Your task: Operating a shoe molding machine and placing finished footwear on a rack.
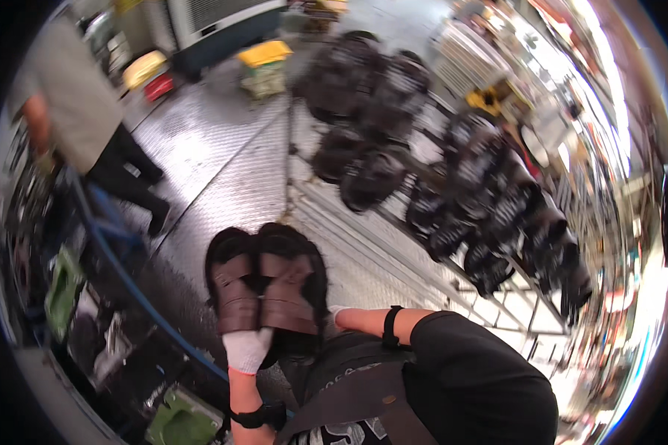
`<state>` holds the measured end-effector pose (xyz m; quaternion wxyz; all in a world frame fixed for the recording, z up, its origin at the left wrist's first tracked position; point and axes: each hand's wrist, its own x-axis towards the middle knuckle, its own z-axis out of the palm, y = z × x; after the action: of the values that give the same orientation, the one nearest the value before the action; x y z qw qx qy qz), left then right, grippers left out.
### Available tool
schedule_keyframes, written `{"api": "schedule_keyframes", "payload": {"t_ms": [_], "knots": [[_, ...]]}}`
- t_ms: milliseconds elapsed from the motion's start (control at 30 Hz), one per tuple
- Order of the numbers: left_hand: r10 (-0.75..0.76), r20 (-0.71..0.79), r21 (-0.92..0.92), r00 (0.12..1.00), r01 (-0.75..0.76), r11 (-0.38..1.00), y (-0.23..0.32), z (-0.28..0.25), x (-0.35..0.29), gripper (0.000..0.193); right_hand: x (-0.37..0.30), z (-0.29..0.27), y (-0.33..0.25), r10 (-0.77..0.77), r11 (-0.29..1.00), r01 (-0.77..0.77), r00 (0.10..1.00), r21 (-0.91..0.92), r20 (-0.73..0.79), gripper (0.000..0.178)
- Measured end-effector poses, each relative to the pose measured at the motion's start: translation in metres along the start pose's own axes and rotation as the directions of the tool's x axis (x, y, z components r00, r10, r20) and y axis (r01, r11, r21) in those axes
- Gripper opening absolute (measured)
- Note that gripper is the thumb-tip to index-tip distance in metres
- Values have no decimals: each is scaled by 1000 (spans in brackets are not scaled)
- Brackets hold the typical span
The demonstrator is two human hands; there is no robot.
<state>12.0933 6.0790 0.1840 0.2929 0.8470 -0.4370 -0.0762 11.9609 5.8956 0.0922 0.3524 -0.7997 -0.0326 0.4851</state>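
In the head view, a pair of brown strapped sandals (266, 285) with dark soles is held up side by side, soles away from the camera, in front of the person's chest and above the ribbed metal floor (223, 170). The left hand (247, 348), in a white glove with a red cuff, grips the heel end of the sandals from below, its fingers closed around them; a black watch (251, 417) sits on that wrist. The right hand (335, 315) lies just beside the sandals' right edge and is mostly hidden behind them, so I cannot tell whether its fingers are closed or open; a black band (390, 328) circles that forearm. Beyond the sandals, to their upper right, a metal rack (490, 300) carries rows of dark bundled goods (490, 200), perhaps more footwear, though the blur makes that uncertain. To the sandals' upper left another person (78, 111) in a grey top and dark trousers stands on the floor. A blue hose (119, 259) curves past the sandals' left side, and a green crate (182, 423) sits below it.
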Motion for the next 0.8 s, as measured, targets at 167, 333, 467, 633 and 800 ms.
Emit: {"api": "schedule_keyframes", "payload": {"t_ms": [167, 333, 467, 633, 800], "knots": [[558, 310, -285, 770, -485, 827, 185, 67, 99, 53, -105, 123, 117, 225, 929, -84, 902, 360, -368, 56], [854, 315, -738, 414, -459, 495, 358, 170, 80, 44, -169, 310, 171, 471, 803, -58, 672, 594, -572, 54], [904, 341, -833, 256, -364, 417, 494, 216, 54, 43, -176, 419, 186, 657, 682, -1, 438, 731, -613, 52], [830, -80, -651, 551, -660, 375, 570, 372, 7, 33, -250, 390, 189, 828, 401, -46, 445, 915, -340, 47], [629, 512, -448, 585, -442, 777, 607, 462, 8, 38, -259, 403, 189, 831, 331, 73, 450, 941, -328, 53]]}}
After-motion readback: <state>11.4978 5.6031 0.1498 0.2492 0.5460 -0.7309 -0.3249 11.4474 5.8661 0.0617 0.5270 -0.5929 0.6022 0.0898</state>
